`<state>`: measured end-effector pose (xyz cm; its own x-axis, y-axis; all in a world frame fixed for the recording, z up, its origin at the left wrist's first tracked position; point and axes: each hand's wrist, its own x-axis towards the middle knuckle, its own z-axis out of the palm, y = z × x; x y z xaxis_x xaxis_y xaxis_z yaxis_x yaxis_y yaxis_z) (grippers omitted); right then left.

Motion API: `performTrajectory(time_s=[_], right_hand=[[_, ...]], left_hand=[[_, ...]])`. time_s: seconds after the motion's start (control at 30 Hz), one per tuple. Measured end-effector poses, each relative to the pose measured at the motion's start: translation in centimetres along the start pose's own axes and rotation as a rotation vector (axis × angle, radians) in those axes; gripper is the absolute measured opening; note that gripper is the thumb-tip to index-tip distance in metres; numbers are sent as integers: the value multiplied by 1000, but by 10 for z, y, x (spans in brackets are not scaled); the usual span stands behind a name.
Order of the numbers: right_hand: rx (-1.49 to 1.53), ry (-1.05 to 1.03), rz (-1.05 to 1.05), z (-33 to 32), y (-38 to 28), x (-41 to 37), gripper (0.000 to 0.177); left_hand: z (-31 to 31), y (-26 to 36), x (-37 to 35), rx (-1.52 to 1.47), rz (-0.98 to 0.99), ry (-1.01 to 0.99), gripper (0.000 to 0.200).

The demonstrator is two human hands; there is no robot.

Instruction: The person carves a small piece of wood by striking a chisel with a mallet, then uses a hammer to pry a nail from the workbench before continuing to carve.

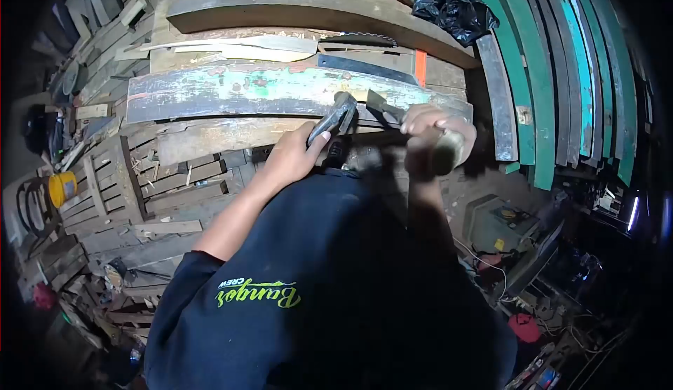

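My left hand (298,153) is closed around a dark metal tool (329,120) with two arms, resembling pincers. Its upper end rests over the near edge of a worn plank (259,92) with flaking green and white paint. Just to the right, my right hand (442,134) grips a hammer-like tool (382,106). The flat dark head of that tool is over the plank, close to the left-hand tool. A blurred round wooden end points up toward the camera from my right fist. Both hands are in front of my dark shirt.
Behind the plank lie a handsaw (368,69) and a thick timber beam (315,12). A black plastic bag (456,10) sits at the back right, beside several long green and grey boards (540,88). Scrap wood covers the left floor, with a yellow bucket (62,189).
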<state>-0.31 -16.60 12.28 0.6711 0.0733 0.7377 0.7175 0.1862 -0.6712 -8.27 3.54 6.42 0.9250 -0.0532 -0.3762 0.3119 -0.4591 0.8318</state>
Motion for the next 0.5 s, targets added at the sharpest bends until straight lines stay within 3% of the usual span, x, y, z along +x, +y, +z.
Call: performTrajectory(time_s=[0.2, 0.27, 0.3, 0.33, 0.4, 0.47, 0.5], right_hand=[[-126, -159, -18, 7, -11, 0, 46], [-587, -164, 62, -5, -8, -1, 42], [-299, -258, 72, -19, -1, 8, 33], [-301, -255, 70, -20, 1, 8, 33], [106, 78, 316, -19, 0, 10, 30], [-107, 143, 378, -41, 10, 13, 39], [48, 249, 385, -34, 7, 21, 38]], left_hand=[[1, -3, 3, 3, -12, 13, 41], [0, -1, 4, 10, -42, 1, 40], [0, -2, 4, 6, -38, 2, 40], [0, -2, 4, 8, -35, 0, 40], [0, -3, 4, -1, -12, 6, 43], [0, -2, 4, 8, -16, 0, 43], [0, -1, 4, 14, -31, -7, 42]])
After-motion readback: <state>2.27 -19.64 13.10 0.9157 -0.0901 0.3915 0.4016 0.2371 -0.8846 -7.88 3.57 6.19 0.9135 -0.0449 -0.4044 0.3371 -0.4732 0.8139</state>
